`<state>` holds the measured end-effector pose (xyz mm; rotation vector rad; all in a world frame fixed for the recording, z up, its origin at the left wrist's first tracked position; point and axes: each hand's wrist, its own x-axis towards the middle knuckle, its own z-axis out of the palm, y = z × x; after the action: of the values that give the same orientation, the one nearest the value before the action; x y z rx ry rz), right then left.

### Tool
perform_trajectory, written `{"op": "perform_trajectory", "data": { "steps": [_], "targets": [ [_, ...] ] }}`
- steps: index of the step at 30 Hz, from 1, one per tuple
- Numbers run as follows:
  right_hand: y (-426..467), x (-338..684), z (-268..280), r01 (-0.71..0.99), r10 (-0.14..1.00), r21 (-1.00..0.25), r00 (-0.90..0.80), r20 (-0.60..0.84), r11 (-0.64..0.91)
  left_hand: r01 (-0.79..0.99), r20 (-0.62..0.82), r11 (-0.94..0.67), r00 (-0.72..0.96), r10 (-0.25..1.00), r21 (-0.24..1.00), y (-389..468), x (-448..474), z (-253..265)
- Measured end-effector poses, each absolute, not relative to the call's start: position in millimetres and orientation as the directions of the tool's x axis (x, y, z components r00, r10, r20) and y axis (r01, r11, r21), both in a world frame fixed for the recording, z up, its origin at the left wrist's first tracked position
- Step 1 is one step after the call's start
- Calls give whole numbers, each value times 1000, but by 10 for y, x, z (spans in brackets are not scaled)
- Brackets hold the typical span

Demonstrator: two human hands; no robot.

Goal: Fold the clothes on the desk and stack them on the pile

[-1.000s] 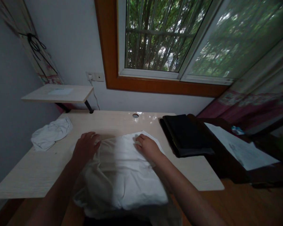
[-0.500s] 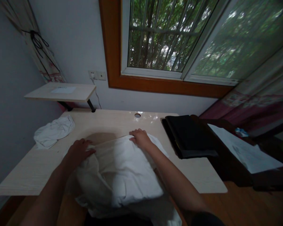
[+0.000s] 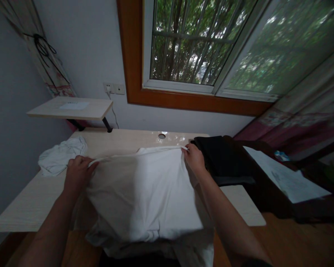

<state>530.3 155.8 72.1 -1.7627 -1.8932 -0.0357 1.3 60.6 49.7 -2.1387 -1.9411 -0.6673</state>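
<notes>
Both hands gripping cloth hem

I can read no text, label, brand or number here. The white sheet, well to the right of my right hand, carries faint dark marks near its top, too blurred for me to make out. The pale paper on the shelf, up beyond my left hand, looks blank from here. The white cloth that both my hands grip shows no print.
</notes>
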Motion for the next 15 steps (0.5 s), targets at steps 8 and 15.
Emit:
{"op": "perform_trajectory", "data": {
  "steps": [8, 15],
  "targets": [
    [1185, 5015, 679, 976, 889, -133, -94, 448, 170, 975, 208, -139, 101, 973, 173, 679, 389, 568],
    [936, 4511, 521, 647, 855, -568, -460, 241, 508, 851, 36, -26, 8, 999, 524, 660, 874, 783]
  ]
}}
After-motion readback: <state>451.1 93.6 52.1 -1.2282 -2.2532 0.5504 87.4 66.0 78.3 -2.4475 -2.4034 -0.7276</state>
